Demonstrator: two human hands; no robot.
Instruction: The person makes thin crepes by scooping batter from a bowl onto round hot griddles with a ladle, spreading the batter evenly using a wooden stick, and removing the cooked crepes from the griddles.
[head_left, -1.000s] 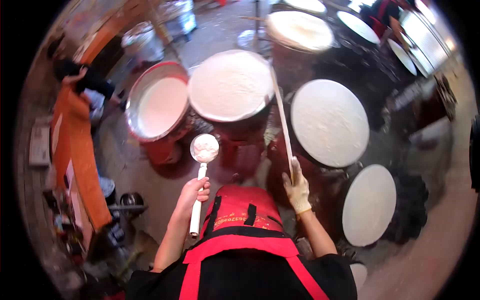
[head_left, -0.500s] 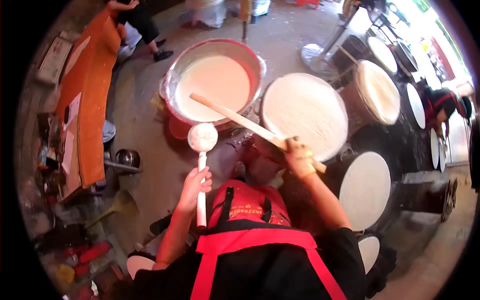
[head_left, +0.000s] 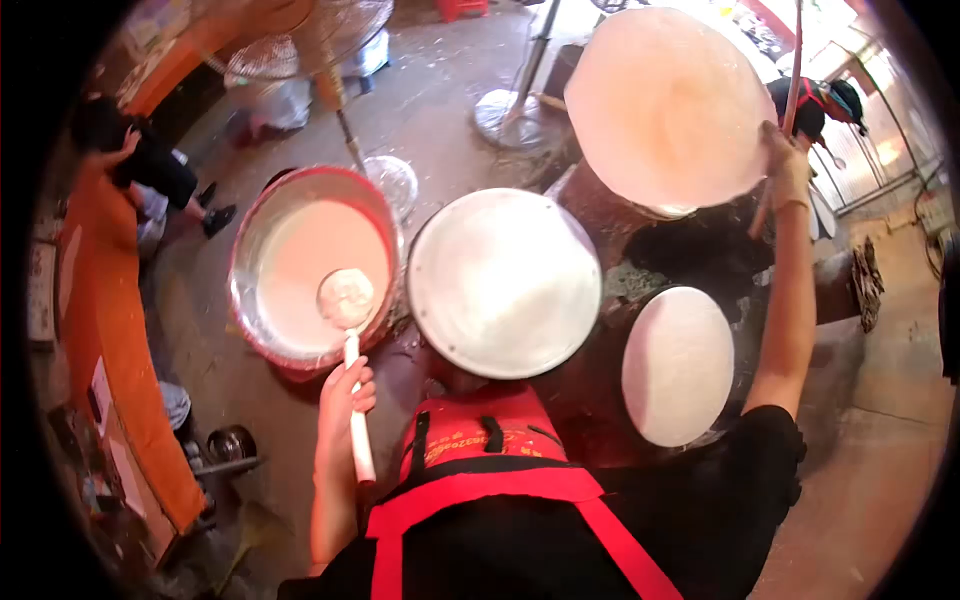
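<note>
My left hand (head_left: 345,392) is closed round the pale handle of a ladle (head_left: 347,298). The ladle's round bowl, coated with white batter, hangs over a large red-rimmed basin (head_left: 243,300) of milky batter (head_left: 335,240). Far out to the right, my right hand (head_left: 789,165) grips a wooden stick (head_left: 795,75) standing nearly upright. Beside that hand a big round white sheet (head_left: 670,105), like a thin pancake, spreads out; how its edge meets the stick is not clear. Between basin and sheet, a round griddle (head_left: 505,285) shows a bare, shiny surface.
Another round white-topped griddle (head_left: 680,365) stands near my right side. A person (head_left: 830,105) bends over at the far right, another (head_left: 155,170) is at the left by an orange-covered table (head_left: 115,330). A fan (head_left: 300,45) stands beyond the basin.
My right hand has swung up and right with the stick. The white sheet that covered the middle griddle is off it. The ladle has moved over the basin, and the view has turned right.
</note>
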